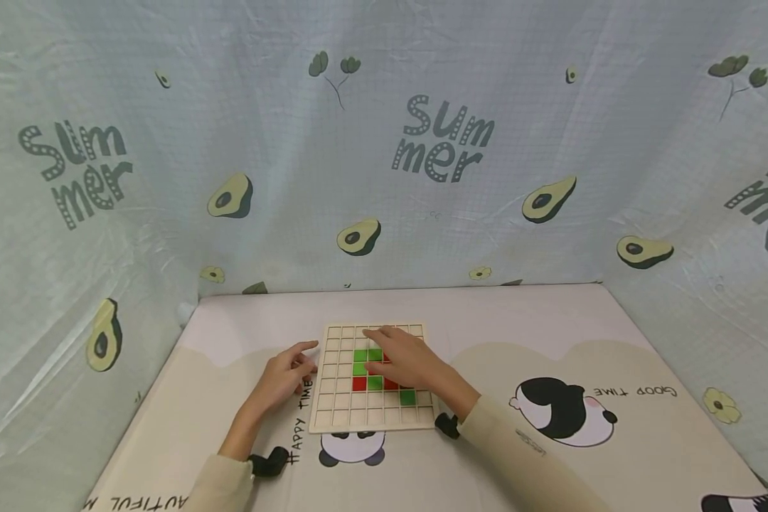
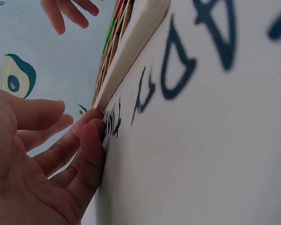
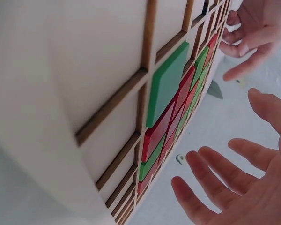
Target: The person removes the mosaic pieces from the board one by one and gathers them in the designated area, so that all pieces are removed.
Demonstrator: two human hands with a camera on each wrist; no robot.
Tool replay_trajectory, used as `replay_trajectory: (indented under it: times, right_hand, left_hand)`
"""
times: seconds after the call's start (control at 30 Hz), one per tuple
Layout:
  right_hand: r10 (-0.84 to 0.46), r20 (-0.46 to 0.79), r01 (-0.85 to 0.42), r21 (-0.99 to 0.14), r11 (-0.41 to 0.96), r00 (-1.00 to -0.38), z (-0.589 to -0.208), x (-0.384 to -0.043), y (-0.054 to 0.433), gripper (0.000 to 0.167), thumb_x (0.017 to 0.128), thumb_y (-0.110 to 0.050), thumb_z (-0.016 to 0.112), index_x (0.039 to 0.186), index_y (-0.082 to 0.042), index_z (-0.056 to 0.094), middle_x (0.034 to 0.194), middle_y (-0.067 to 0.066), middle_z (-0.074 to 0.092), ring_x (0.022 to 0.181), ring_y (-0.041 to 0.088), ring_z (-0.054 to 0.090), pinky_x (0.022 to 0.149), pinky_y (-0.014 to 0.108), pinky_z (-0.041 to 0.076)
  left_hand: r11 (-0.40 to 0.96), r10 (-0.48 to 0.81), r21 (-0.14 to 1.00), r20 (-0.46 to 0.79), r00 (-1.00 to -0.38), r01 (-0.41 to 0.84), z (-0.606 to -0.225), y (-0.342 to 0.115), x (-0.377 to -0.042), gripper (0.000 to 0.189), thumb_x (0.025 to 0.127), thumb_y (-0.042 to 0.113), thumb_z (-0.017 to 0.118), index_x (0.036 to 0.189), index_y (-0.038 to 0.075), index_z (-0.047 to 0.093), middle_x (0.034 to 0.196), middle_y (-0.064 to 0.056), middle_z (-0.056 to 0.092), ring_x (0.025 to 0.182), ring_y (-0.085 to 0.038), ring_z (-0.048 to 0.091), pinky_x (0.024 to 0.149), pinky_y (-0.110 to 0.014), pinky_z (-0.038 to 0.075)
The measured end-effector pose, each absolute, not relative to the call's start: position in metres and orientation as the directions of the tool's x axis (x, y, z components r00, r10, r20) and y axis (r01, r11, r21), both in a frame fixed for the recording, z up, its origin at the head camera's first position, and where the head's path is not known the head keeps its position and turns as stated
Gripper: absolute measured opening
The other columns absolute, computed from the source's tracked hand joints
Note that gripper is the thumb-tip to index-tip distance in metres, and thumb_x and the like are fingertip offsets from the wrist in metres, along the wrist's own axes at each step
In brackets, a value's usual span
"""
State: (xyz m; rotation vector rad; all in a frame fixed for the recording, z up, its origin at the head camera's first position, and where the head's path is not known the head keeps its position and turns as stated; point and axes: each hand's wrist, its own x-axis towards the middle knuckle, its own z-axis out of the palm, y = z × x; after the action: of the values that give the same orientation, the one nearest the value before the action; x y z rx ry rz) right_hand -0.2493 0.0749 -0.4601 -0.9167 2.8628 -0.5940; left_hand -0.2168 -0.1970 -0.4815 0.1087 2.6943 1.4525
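Note:
A pale wooden grid board (image 1: pixel 333 419) lies on the table between both hands. Red tiles (image 1: pixel 359 384) and green tiles (image 1: pixel 360 368) fill several squares near its middle, and one darker green tile (image 1: pixel 407 397) sits apart toward the lower right. My left hand (image 1: pixel 280 377) rests beside the board's left edge, its bent fingertips right at the rim in the left wrist view and nothing in its grasp. Over the tiles, my right hand (image 1: pixel 412 359) hovers with fingers spread and holds nothing, hiding part of the pattern. In the right wrist view, the fingers (image 3: pixel 220 176) are apart from the tiles.
Panda drawings (image 1: pixel 352 448) and lettering cover the tablecloth (image 1: pixel 486 455). A black device (image 1: pixel 269 464) is at the left wrist, and another black device (image 1: pixel 446 425) at the right. An avocado-print curtain (image 1: pixel 281 163) encloses the back and sides.

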Motion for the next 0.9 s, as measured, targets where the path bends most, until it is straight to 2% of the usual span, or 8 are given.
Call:
replay_trajectory:
  times: [0.2, 0.37, 0.47, 0.63, 0.9]
  right_hand:
    - [-0.566, 0.032, -0.533, -0.387, 0.753, -0.824, -0.461, -0.258, 0.069, 0.063, 0.1, -0.044, 0.064, 0.155, -0.017, 0.049, 0.155, 0.011, 0.052, 0.143, 0.03, 0.051, 0.115, 0.049, 0.044]
    - [-0.581, 0.048, -0.553, -0.379, 0.742, -0.813, -0.464, -0.266, 0.066, 0.058, 0.1, -0.042, 0.065, 0.15, -0.016, 0.055, 0.14, 0.006, 0.062, 0.125, 0.022, 0.063, 0.105, 0.043, 0.051]
    - [-0.581, 0.056, -0.555, -0.385, 0.738, -0.812, -0.466, -0.27, 0.063, 0.054, 0.1, -0.04, 0.066, 0.148, -0.015, 0.058, 0.132, 0.005, 0.065, 0.117, 0.019, 0.066, 0.1, 0.04, 0.053]
    - [-0.592, 0.053, -0.556, -0.418, 0.718, -0.804, -0.468, -0.274, 0.058, 0.047, 0.1, -0.035, 0.067, 0.142, -0.014, 0.063, 0.126, 0.004, 0.068, 0.113, 0.018, 0.067, 0.098, 0.038, 0.054]
    - [-0.584, 0.034, -0.537, -0.439, 0.72, -0.811, -0.47, -0.28, 0.053, 0.04, 0.099, -0.032, 0.069, 0.134, -0.014, 0.07, 0.12, 0.002, 0.072, 0.107, 0.016, 0.068, 0.097, 0.034, 0.054]
  left_hand:
    - [0.58, 0.122, 0.813, -0.037, -0.992, 0.041, -0.483, -0.197, -0.217, 0.047, 0.098, 0.008, 0.064, 0.144, 0.003, 0.058, 0.097, -0.011, 0.067, 0.065, -0.015, 0.057, 0.056, -0.025, 0.046]
    - [0.615, 0.159, 0.785, -0.033, -0.987, 0.073, -0.484, -0.201, -0.218, 0.045, 0.095, 0.006, 0.065, 0.139, 0.0, 0.062, 0.097, -0.008, 0.067, 0.079, -0.014, 0.058, 0.066, -0.024, 0.047]
    - [0.618, 0.199, 0.779, -0.026, -0.98, 0.105, -0.483, -0.203, -0.22, 0.045, 0.094, 0.003, 0.065, 0.138, -0.003, 0.062, 0.096, -0.007, 0.067, 0.081, -0.014, 0.058, 0.072, -0.024, 0.045]
    - [0.605, 0.262, 0.784, -0.03, -0.965, 0.14, -0.483, -0.207, -0.222, 0.051, 0.088, 0.0, 0.071, 0.138, -0.008, 0.061, 0.093, -0.008, 0.066, 0.074, -0.015, 0.052, 0.067, -0.024, 0.042]
    - [0.578, 0.312, 0.8, -0.033, -0.95, 0.162, -0.485, -0.212, -0.226, 0.064, 0.079, -0.001, 0.08, 0.139, -0.01, 0.059, 0.095, -0.01, 0.065, 0.069, -0.012, 0.047, 0.061, -0.023, 0.038]
